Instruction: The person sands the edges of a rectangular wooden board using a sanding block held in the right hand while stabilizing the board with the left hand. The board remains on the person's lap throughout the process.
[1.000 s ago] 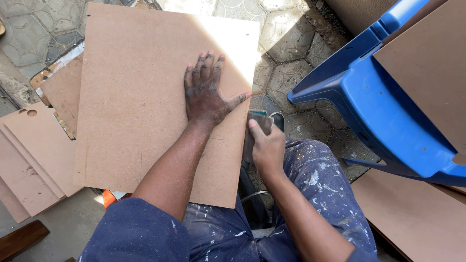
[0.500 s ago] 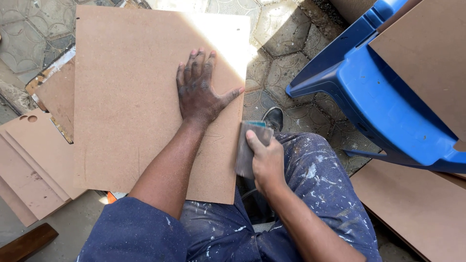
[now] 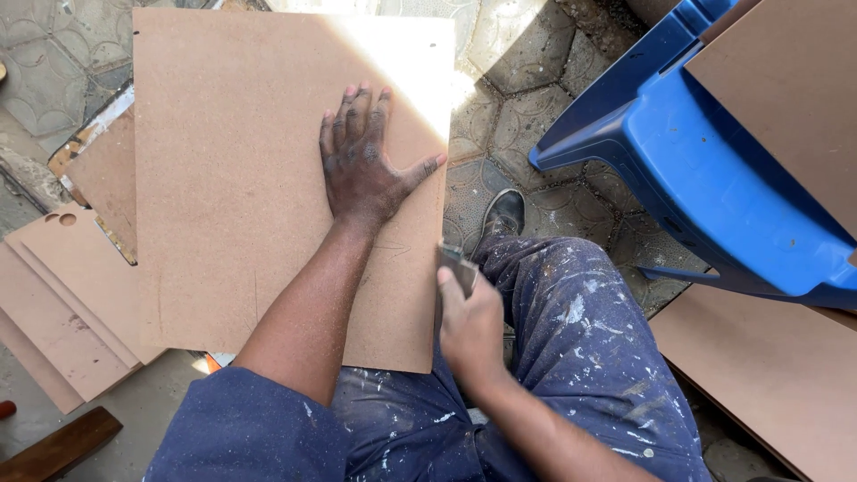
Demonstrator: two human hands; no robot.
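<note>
A large brown fibreboard panel [image 3: 241, 170] lies flat in front of me, over my left knee. My left hand [image 3: 361, 165] presses on it palm down, fingers spread, thumb pointing at the panel's right edge. My right hand [image 3: 469, 321] grips a small grey block [image 3: 457, 266], likely a sanding block, held against the panel's right edge near its lower corner. The block is mostly hidden by my fingers and blurred.
A blue plastic chair [image 3: 705, 170] stands at the right with a brown board [image 3: 794, 98] on it. Another board [image 3: 759, 366] lies on the floor at lower right. Several cut panels [image 3: 62, 303] are stacked at left. My shoe [image 3: 504, 214] rests on patterned paving.
My right hand has slid the block down along the panel's right edge, toward me. My left hand stays pressed on the panel; the view has shifted a little.
</note>
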